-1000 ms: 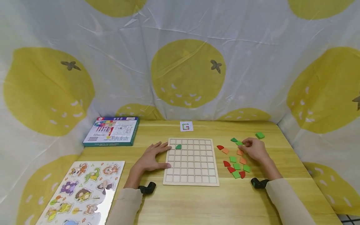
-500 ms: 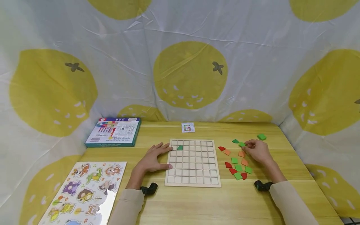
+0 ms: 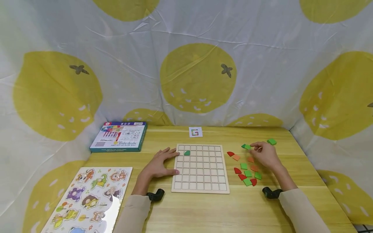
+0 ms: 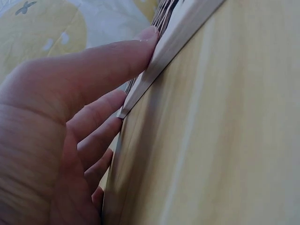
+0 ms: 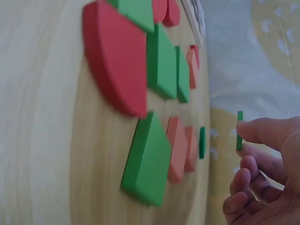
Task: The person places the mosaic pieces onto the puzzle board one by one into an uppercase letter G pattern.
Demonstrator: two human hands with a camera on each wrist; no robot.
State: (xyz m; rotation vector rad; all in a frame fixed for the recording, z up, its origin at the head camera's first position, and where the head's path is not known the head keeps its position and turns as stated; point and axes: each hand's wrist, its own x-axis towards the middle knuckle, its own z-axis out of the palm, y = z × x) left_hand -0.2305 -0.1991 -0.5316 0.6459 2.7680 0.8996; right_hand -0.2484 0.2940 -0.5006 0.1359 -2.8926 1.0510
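My left hand lies along the left edge of a wooden grid board. In the left wrist view its thumb touches the board's rim, fingers spread. One dark green quarter-round tile sits in a cell near the board's upper left. Right of the board, my right hand pinches a light green square tile between thumb and forefinger, raised off the table. Below it lie loose tiles: red quarter-rounds, green squares and orange squares. Another dark green tile lies just beyond.
A small card with a coloured letter G pattern lies behind the board. At the back left is a flat box. An animal picture board lies front left. A green piece sits at the far right. Lemon-print cloth hangs behind.
My right hand has lifted the light green square tile off the table, upward from its spot among the tiles. The left hand keeps its place on the board's edge. The view has shifted slightly.
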